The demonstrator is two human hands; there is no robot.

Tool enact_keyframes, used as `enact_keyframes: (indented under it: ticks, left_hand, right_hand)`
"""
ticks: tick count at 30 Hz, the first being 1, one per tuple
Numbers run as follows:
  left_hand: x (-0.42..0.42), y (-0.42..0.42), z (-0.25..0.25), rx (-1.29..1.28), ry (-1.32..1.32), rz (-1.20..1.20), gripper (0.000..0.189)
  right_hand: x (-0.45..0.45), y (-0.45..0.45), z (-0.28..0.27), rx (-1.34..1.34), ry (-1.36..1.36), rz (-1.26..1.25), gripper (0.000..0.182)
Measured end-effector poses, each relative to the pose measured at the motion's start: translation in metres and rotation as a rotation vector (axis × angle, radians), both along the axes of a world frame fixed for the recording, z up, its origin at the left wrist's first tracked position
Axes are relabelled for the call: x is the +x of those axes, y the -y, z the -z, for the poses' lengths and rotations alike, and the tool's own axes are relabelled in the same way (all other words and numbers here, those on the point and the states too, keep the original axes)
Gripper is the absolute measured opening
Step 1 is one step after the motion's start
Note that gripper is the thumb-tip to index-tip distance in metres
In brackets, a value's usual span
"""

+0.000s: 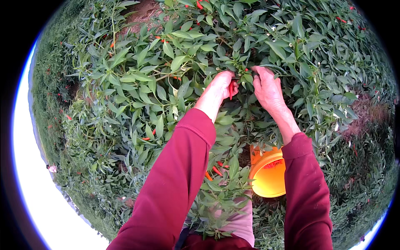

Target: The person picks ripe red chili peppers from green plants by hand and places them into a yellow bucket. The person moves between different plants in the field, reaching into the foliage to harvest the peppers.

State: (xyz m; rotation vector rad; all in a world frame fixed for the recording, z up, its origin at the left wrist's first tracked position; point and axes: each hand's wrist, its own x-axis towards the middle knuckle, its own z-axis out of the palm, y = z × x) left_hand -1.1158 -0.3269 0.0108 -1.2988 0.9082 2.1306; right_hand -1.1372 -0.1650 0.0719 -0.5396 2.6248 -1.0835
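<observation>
Red chili peppers [231, 90] are held in my left hand [222, 85], which reaches into a leafy chili pepper plant [178, 62]. Just to the right, my right hand [267, 87] is among the leaves, its fingertips partly hidden by the foliage; whether it grips anything I cannot tell. A small bit of red shows between the two hands. Below my right hand, beside the right forearm, an orange-yellow plastic bucket [268, 181] sits tilted with red peppers [273, 164] inside.
More red peppers [217, 171] hang low among leaves near my left sleeve, and others [150, 135] hang further left. Dense pepper plants surround me. Bare soil [142, 15] shows at the top, and dry ground [364, 115] at the right. A distant person [52, 168] is at the far left.
</observation>
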Motion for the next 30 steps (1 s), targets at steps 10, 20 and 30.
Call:
enact_keyframes:
  ticks: [10, 20, 30]
  left_hand:
    - [0.007, 0.003, 0.011, 0.061, -0.013, 0.005, 0.017]
    - [0.016, -0.005, 0.012, -0.065, -0.132, 0.069, 0.012]
    - [0.021, -0.001, 0.016, -0.080, -0.120, 0.105, 0.012]
  right_hand:
    - [-0.035, 0.026, 0.063, 0.128, 0.266, -0.101, 0.017]
    - [-0.042, 0.016, 0.096, -0.374, 0.871, 0.018, 0.037]
    - [-0.044, 0.025, 0.088, 0.262, 0.400, -0.257, 0.038]
